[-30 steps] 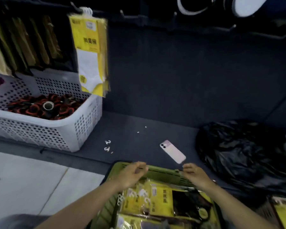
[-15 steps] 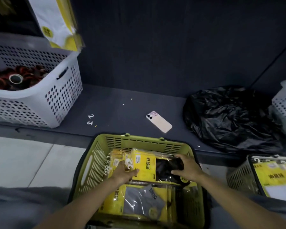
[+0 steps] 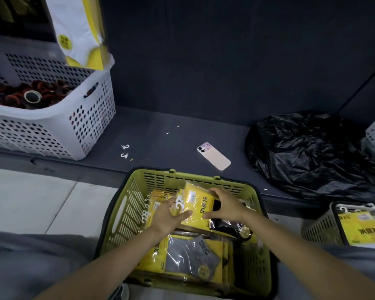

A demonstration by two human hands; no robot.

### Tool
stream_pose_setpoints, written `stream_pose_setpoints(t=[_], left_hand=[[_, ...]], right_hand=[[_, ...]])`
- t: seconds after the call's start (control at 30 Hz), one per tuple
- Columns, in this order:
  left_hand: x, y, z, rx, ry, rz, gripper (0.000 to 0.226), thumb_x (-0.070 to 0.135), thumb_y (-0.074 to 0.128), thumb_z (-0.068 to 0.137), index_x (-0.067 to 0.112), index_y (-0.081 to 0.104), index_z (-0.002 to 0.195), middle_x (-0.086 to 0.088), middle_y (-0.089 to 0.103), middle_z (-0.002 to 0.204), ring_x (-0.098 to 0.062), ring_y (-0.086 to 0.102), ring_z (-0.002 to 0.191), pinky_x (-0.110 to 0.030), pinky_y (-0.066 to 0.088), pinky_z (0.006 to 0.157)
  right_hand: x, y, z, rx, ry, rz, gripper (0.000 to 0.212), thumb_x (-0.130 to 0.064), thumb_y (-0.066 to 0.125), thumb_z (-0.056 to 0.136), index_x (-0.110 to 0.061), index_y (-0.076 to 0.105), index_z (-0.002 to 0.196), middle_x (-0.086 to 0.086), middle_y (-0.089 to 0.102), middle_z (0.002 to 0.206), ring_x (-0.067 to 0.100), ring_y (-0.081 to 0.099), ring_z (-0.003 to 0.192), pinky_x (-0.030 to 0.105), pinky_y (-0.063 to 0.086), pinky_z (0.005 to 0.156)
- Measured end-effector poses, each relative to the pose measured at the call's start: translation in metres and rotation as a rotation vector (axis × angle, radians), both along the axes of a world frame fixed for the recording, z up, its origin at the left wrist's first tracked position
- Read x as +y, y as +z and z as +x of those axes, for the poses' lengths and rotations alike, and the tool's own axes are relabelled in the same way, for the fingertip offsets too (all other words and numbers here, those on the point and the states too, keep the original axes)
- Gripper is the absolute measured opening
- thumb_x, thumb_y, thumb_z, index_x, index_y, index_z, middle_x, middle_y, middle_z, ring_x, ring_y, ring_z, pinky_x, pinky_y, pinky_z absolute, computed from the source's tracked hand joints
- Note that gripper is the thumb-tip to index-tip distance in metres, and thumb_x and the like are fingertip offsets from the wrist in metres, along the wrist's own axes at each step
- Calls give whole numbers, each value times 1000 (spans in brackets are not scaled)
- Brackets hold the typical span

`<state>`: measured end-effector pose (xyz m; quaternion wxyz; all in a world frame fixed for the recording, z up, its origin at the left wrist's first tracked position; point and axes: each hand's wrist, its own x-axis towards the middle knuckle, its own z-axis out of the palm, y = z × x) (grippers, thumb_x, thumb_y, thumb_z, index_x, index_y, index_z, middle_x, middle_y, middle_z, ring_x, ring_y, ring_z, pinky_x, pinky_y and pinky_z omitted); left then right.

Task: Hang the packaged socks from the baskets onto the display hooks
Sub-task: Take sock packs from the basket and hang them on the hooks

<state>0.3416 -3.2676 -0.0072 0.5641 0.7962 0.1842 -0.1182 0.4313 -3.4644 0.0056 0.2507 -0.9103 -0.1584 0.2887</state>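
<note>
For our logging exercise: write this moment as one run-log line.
stage: pick | left hand: holds sock pack | right hand: holds sock pack | location: green basket | hung: no

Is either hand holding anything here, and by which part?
Both hold the top sock pack in the green basket: the left hand grips its hook end, the right hand its middle, where the yellow card meets the black sock.

Left hand (image 3: 168, 214) and right hand (image 3: 226, 205) grip one sock pack (image 3: 198, 210).
</note>
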Motion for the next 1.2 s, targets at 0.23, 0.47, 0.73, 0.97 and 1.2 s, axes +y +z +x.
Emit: stream_pose_setpoints(t=[0.23, 0.47, 0.73, 0.97, 1.2], left_hand=[[1, 18, 11, -52, 55, -223, 50, 29, 75, 80, 25, 47, 120, 3, 57, 117, -9, 58, 101, -15, 48, 73], [-3, 62, 34, -248, 20, -306, 72, 36, 67, 84, 18, 31, 143, 11, 45, 135, -4, 48, 122, -11, 42, 87], [7, 74, 55, -475, -282, -203, 48, 37, 54, 90, 22, 43, 134, 7, 56, 132, -8, 52, 124, -25, 44, 102], [10, 52, 43, -376, -326, -163, 42, 20, 54, 94, 18, 45, 135, 2, 58, 132, -11, 54, 122, -41, 43, 105], [61, 166, 85, -583, -249, -235, 41, 27, 59, 88, 17, 51, 127, 3, 63, 125, -10, 59, 116, -29, 47, 100]], right_hand=[[-4, 29, 18, 121, -51, 245, 53, -25, 83, 72, -11, 57, 117, -5, 65, 114, 11, 58, 112, 28, 44, 100], [2, 97, 24, -20, -217, 649, 26, -12, 73, 82, -20, 64, 105, -8, 71, 96, -2, 67, 85, 9, 48, 73], [8, 102, 17, -28, -236, 705, 45, -11, 76, 77, -12, 59, 119, -2, 70, 109, 6, 67, 99, 17, 51, 83], [10, 90, 6, -46, -243, 629, 54, -8, 77, 77, -24, 50, 120, -12, 64, 110, 5, 63, 103, 10, 49, 78], [66, 178, 29, -258, -371, 1022, 48, -20, 79, 71, -20, 52, 111, -6, 67, 108, 1, 66, 96, 15, 53, 76]])
